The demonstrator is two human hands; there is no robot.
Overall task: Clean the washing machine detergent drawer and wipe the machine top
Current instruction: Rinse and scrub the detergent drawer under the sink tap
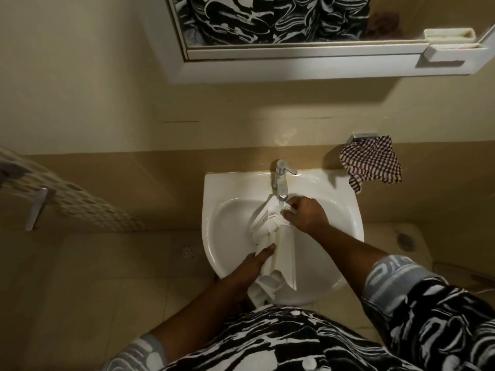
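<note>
The white detergent drawer (278, 247) lies lengthways in the white sink (222, 218), its far end under the chrome tap (281, 180). My left hand (257, 261) grips the drawer's near end from the left side. My right hand (305, 214) is at the drawer's far end, just below the spout, with fingers curled onto its white compartments. Whether water is running I cannot tell.
A checked cloth (372, 162) hangs from a wall holder right of the sink. A mirror cabinet (294, 54) juts out above. A patterned towel (75, 199) hangs on a rail at left. A floor drain (187, 251) sits left of the basin.
</note>
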